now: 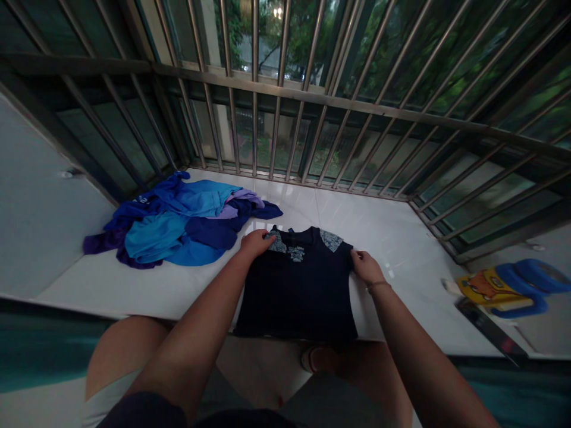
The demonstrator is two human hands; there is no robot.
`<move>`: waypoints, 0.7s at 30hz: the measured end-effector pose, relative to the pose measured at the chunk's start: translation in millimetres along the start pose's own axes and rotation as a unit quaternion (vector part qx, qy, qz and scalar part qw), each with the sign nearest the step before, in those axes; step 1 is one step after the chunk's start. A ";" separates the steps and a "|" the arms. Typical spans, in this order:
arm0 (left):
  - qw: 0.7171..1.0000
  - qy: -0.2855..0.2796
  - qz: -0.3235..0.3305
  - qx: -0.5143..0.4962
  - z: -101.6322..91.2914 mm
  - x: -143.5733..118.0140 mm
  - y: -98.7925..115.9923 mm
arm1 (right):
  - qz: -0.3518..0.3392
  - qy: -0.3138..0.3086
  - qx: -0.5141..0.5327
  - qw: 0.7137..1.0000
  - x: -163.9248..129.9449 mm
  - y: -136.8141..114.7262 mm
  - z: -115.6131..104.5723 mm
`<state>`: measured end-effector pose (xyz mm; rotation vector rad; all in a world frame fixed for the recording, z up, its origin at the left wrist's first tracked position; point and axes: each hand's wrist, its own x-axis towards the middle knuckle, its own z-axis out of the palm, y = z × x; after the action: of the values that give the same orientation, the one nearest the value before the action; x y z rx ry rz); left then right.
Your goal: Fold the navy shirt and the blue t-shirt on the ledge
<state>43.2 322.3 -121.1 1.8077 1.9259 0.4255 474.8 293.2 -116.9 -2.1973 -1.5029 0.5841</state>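
Note:
A dark navy T-shirt [301, 291] with patterned shoulder patches lies spread flat on the white window ledge [379, 220], its neckline toward the window and its hem at the ledge's front edge. My left hand [256, 242] pinches the shirt at its left shoulder, fingers closed on the cloth. On the opposite side, my right hand [366, 266] has its fingers closed on the right sleeve edge. A bracelet circles my right wrist.
Left of the shirt lies a crumpled heap of blue and purple clothes [178, 223]. At the right stand a blue-lidded container [530, 279], a yellow cartoon-printed packet [484, 285] and a dark flat box [488, 330]. Metal window bars [279, 92] enclose the ledge's back and sides.

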 end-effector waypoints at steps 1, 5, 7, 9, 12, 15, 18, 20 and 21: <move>1.000 -0.008 0.000 -0.002 -3.4 4.9 -2.3 | -0.003 0.002 -0.013 1.000 0.3 -1.3 3.0; 1.000 -0.007 0.008 0.002 -10.4 9.3 -14.1 | -0.016 0.014 -0.057 0.998 8.3 -8.5 18.1; 1.000 0.015 0.016 0.018 -9.2 5.5 -17.5 | -0.018 0.032 -0.076 0.996 16.9 -12.3 24.8; 0.998 0.035 0.023 0.038 -6.4 1.6 -18.0 | -0.022 0.051 -0.088 0.995 25.8 -16.4 30.0; 0.997 0.046 0.023 0.053 -3.5 -1.1 -15.3 | -0.057 0.071 -0.086 0.992 32.6 -24.2 34.7; 0.997 0.047 0.019 0.058 -4.4 -1.1 -12.1 | -0.117 0.087 -0.067 0.987 25.1 -33.5 35.5; 0.997 0.047 0.016 0.063 -6.7 -1.5 -10.8 | -0.176 0.097 -0.044 0.979 2.8 -41.3 32.6; 0.997 0.048 0.016 0.064 -7.5 -2.1 -10.7 | -0.279 0.072 -0.056 0.956 -17.0 -44.9 30.0; 0.997 0.048 0.016 0.064 -7.5 -2.3 -10.8 | -0.350 0.047 -0.077 0.932 -27.2 -46.4 29.0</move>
<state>30.2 319.8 -120.1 1.9324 2.0337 0.4152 414.3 286.1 -112.3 -1.5733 -2.1613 0.1238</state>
